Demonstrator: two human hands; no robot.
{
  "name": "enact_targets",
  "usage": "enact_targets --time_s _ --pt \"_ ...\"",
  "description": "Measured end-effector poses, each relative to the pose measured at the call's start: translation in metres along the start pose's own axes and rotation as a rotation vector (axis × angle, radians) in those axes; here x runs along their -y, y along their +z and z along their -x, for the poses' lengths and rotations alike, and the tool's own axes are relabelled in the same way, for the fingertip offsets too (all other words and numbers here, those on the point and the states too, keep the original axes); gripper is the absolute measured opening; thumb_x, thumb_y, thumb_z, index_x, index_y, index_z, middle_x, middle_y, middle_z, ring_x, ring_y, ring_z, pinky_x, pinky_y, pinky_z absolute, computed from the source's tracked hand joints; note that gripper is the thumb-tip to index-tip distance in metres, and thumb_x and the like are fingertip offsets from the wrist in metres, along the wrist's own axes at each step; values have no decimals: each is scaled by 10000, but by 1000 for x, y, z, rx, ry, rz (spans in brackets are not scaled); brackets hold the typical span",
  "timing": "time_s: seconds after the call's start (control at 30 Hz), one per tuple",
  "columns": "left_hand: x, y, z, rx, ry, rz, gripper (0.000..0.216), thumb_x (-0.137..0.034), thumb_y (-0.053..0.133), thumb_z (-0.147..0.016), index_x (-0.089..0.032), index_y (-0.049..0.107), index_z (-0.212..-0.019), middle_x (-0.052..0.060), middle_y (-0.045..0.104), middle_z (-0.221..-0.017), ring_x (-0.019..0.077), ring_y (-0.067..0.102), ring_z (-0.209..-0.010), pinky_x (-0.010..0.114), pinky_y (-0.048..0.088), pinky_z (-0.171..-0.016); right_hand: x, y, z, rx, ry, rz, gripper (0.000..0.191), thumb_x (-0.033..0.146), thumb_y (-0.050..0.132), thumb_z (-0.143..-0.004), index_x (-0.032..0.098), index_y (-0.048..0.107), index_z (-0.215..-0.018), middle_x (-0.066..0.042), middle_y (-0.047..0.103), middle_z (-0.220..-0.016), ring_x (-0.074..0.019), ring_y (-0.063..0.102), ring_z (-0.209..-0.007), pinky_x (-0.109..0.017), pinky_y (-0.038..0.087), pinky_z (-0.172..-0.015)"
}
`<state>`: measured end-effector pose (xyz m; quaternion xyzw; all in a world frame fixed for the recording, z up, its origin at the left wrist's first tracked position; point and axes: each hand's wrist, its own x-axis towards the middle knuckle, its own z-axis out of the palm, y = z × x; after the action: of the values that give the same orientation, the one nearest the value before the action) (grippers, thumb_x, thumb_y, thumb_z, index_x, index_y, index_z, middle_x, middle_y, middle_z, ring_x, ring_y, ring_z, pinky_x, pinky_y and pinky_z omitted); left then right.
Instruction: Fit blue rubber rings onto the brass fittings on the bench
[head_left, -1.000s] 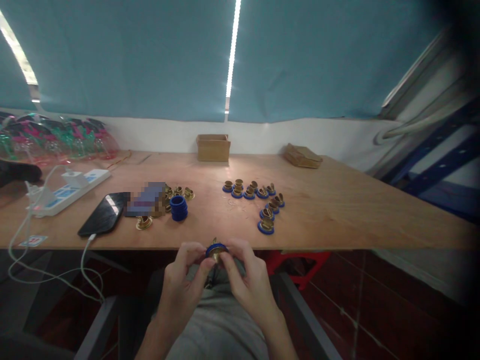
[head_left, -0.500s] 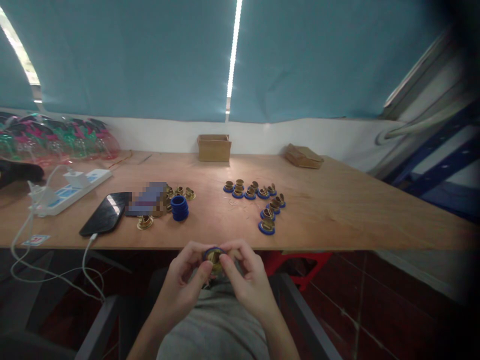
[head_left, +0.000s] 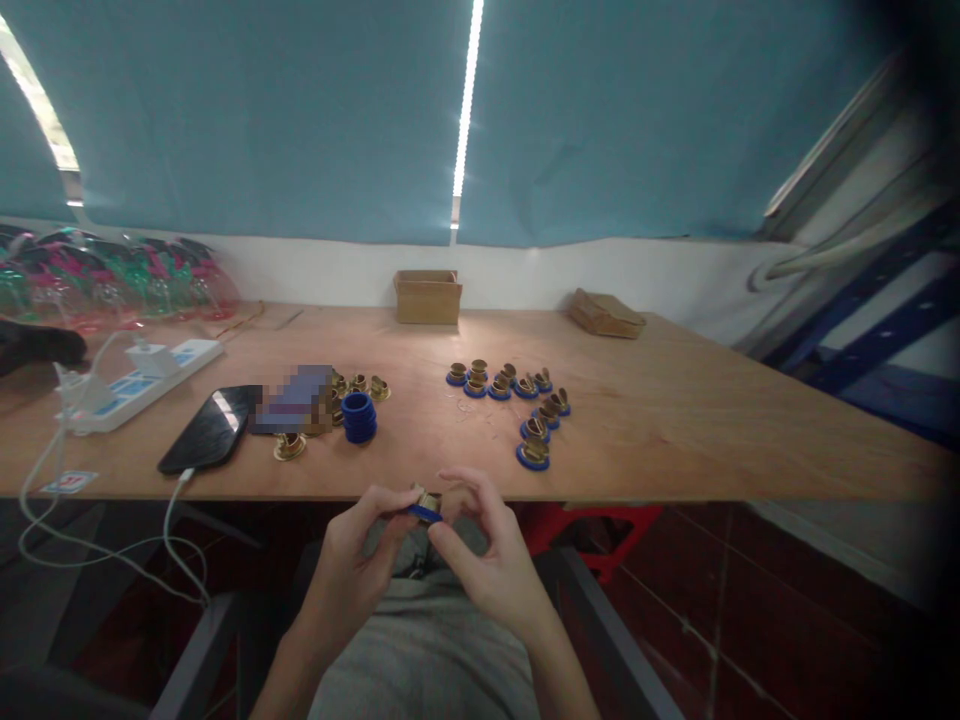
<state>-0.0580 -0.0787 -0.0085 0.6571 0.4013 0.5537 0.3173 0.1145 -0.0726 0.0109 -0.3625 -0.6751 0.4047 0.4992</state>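
In front of the table edge, my left hand (head_left: 356, 540) pinches a brass-coloured fitting with a blue ring (head_left: 426, 508) between thumb and fingers. The piece is tilted, its blue ring facing down and its brass part up. My right hand (head_left: 480, 540) is at the other side of it, thumb and index finger apart; the thumb tip is close to the ring, and whether it touches I cannot tell. A stack of blue rings (head_left: 359, 417) stands on the table, with brass fittings (head_left: 289, 446) around it. To the right are several fittings with blue rings (head_left: 533, 453).
A phone (head_left: 211, 430) on a cable and a blurred-out flat object (head_left: 294, 400) lie left, near a white power strip (head_left: 161, 380). Clear bottles (head_left: 112, 285), a small cardboard box (head_left: 427, 300) and a brown paper bag (head_left: 606, 313) are at the back. A red stool (head_left: 626, 535) is below.
The fitting has turned from facing me to a tilted, side-on position. My right fingers have spread and loosened from it, while my left hand keeps its pinch.
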Motion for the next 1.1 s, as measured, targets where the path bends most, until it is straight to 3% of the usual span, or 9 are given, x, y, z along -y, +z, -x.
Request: enact_targets --time_s 0.17,0.3,0.57,0.87,1.1 --pt "-7 2 -1 2 19 -82 355 -98 566 -913 -282 610 -1213 13 720 -1079 149 692 -962 225 521 -866 3 -6 -3 78 -27 56 320 160 650 -860 258 613 -1162 21 645 -892 -136 607 -807 -246 481 -774" --pt "-8 3 0 45 -6 -124 456 -139 544 -936 -299 492 -1360 31 684 -1218 174 669 -1079 260 519 -931 1 -7 -5 35 -52 84 333 149 674 -851 263 624 -1160 13 678 -940 -141 626 -826 -246 494 -781" --pt "-15 5 2 120 -105 75 520 -214 540 -957 -275 397 -1453 86 533 -1446 243 545 -1286 359 452 -1072 0 -10 -6 -34 -111 196 333 147 684 -854 278 618 -1152 -3 690 -1016 -159 639 -857 -270 513 -787" --pt "-12 12 -2 -15 -148 186 380 -201 630 -903 -258 549 -1270 73 624 -1335 223 582 -1238 321 452 -1057 2 -1 -1 -58 -166 231 342 135 661 -867 279 599 -1171 -31 686 -1118 -195 645 -993 -310 532 -839" --pt "-14 11 -3 -58 -203 272 317 -180 667 -867 -245 528 -1144 48 702 -1133 176 655 -1080 270 494 -950 6 2 1 -2 -211 212 372 95 548 -925 293 549 -1241 -42 637 -1250 -195 600 -1143 -330 521 -931"
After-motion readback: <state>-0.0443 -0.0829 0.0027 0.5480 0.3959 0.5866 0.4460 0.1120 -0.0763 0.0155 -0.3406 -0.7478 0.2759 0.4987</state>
